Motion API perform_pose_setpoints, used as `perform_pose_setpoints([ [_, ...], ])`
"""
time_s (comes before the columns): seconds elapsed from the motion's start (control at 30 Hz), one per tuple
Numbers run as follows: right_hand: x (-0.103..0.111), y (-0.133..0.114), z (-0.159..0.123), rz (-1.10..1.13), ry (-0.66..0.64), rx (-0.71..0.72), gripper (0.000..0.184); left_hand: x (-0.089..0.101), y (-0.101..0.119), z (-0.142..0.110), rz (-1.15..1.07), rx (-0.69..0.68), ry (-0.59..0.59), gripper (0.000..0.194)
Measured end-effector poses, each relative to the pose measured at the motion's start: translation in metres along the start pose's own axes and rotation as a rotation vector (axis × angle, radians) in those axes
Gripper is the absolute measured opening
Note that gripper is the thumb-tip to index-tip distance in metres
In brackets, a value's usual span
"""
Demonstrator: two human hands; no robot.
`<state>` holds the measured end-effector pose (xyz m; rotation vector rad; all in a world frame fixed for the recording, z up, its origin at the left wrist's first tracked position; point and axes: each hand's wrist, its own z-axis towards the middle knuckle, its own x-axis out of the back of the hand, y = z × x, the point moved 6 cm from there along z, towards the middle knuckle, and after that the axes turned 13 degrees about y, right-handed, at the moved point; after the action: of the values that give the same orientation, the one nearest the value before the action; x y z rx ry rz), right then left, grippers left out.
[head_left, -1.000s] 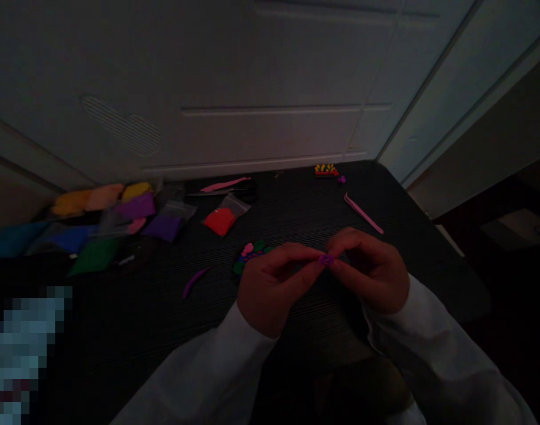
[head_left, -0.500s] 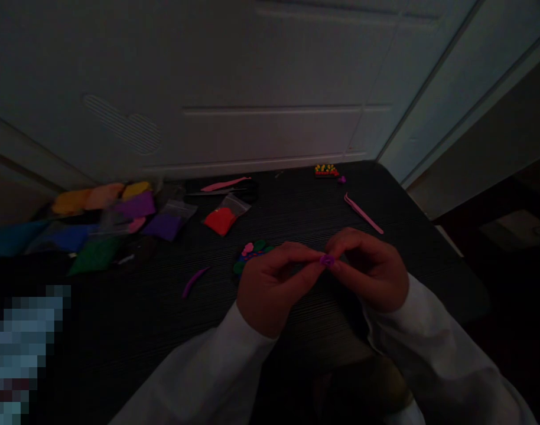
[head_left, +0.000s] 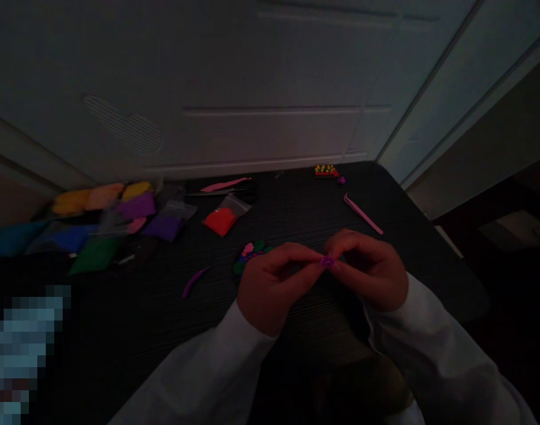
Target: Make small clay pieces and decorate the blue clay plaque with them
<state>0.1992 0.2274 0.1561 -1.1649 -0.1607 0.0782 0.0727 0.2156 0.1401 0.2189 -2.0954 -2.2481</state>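
Note:
Between both hands, above the dark table, is a small purple clay piece (head_left: 327,262) that looks rolled like a rosette. My left hand (head_left: 276,286) pinches its left side with thumb and forefinger. From the right, my right hand (head_left: 371,268) pinches the same piece, its other fingers curled. Partly hidden behind my left hand lies a dark piece decorated with green, pink and blue clay shapes (head_left: 250,252). A curved purple clay strip (head_left: 194,282) rests on the table left of my left hand.
Pink tweezers (head_left: 363,213) lie beyond my right hand. A small yellow-and-red decorated piece (head_left: 325,171) sits near the back edge beside a purple bit (head_left: 341,180). Scissors (head_left: 234,192), a pink tool (head_left: 225,185), a red clay bag (head_left: 221,221) and several coloured bags (head_left: 97,254) are leftward.
The purple clay piece has turned slightly between my fingertips, and my right fingers have shifted a little. The other things lie where they were.

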Motion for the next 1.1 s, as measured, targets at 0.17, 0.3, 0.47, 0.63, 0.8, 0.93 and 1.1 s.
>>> perform_pose_setpoints([
  [0.17, 0.000, 0.002, -0.001, 0.010, 0.000, -0.030, 0.007, -0.003, -0.008, 0.001, -0.109, 0.102, -0.034, 0.008],
  [0.3, 0.001, 0.003, -0.001, 0.013, 0.015, -0.037, 0.005, -0.007, -0.017, 0.001, -0.309, 0.225, -0.054, 0.011],
  [0.47, 0.002, 0.006, 0.000, 0.018, 0.033, -0.040, 0.006, -0.010, -0.024, 0.001, -0.449, 0.380, -0.038, 0.010],
  [0.63, 0.011, 0.009, 0.003, 0.028, 0.156, -0.038, 0.008, -0.010, -0.027, 0.001, -0.672, 0.585, 0.000, 0.008],
  [0.8, 0.017, 0.018, 0.006, 0.010, 0.259, -0.081, 0.007, -0.011, -0.028, 0.002, -0.780, 0.637, -0.018, 0.010],
  [0.93, 0.021, 0.027, 0.008, 0.020, 0.316, -0.103, 0.006, -0.010, -0.028, 0.002, -0.796, 0.627, -0.021, 0.013],
  [1.1, 0.026, 0.035, 0.012, 0.010, 0.378, -0.123, 0.007, -0.009, -0.026, 0.004, -0.787, 0.594, -0.006, 0.015],
])
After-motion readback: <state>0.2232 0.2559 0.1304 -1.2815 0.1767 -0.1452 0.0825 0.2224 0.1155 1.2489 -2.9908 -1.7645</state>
